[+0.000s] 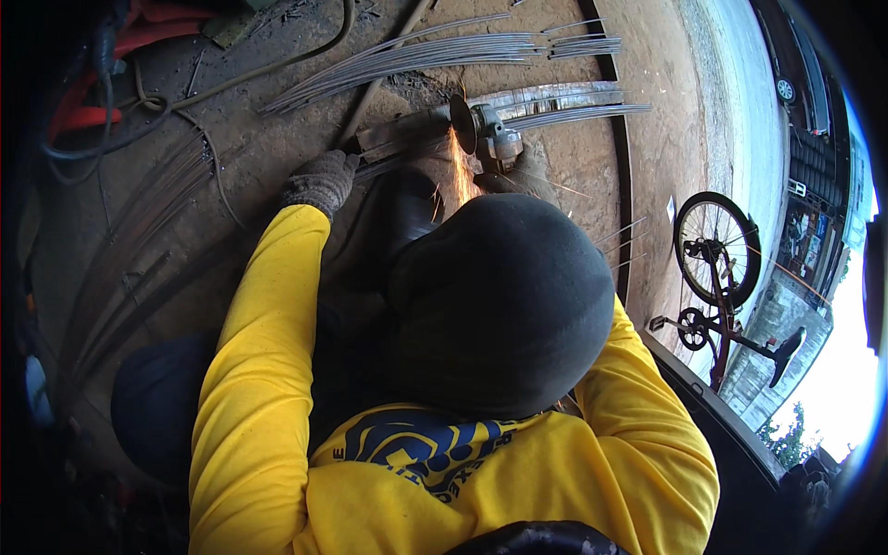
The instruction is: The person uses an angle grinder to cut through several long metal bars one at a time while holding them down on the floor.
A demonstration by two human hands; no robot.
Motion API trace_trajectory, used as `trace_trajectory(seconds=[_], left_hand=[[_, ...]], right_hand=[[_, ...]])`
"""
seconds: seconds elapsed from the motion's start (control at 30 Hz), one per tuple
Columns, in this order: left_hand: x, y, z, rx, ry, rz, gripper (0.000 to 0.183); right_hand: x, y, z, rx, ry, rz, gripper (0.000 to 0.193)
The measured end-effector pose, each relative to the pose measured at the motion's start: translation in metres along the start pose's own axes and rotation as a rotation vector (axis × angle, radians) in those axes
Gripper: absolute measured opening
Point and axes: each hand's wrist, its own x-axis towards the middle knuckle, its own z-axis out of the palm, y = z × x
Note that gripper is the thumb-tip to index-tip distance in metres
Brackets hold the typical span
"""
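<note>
A person in a yellow long-sleeved shirt (268, 370) and a dark head covering (499, 305) crouches over a dirt floor (277, 111), filling most of the view. The angle grinder (486, 129) sits just above the head covering, its disc upright against a flat metal bar (398, 134), and orange sparks (460, 176) stream down from the disc toward the head. The left hand (321, 180), in a grey knit glove, lies left of the grinder, fingers curled closed on thin steel rods (379, 166) beside the bar. The right hand (527, 171) shows only as a gloved patch just below the grinder body, pressed against it; whether its fingers are closed around it cannot be told. More steel rods (416, 55) lie bundled on the floor above the grinder. A bicycle (717, 268) stands well right of the grinder.
</note>
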Motion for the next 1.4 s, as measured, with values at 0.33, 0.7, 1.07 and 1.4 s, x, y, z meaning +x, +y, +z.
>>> trace_trajectory(seconds=[0.33, 0.7, 1.07, 1.4], left_hand=[[0.003, 0.007, -0.001, -0.018, 0.006, 0.020, 0.058], [0.001, 0.012, 0.003, 0.020, 0.031, 0.046, 0.057], [0.002, 0.008, 0.004, 0.005, 0.048, 0.055, 0.057], [0.004, 0.007, 0.005, 0.005, 0.030, 0.045, 0.057]], right_hand=[[-0.010, -0.005, -0.014, -0.211, 0.021, 0.088, 0.097], [0.002, -0.017, -0.023, -0.123, -0.086, 0.101, 0.112], [-0.007, 0.000, -0.014, -0.205, -0.012, 0.127, 0.104], [-0.009, -0.008, -0.015, -0.185, 0.005, 0.111, 0.103]])
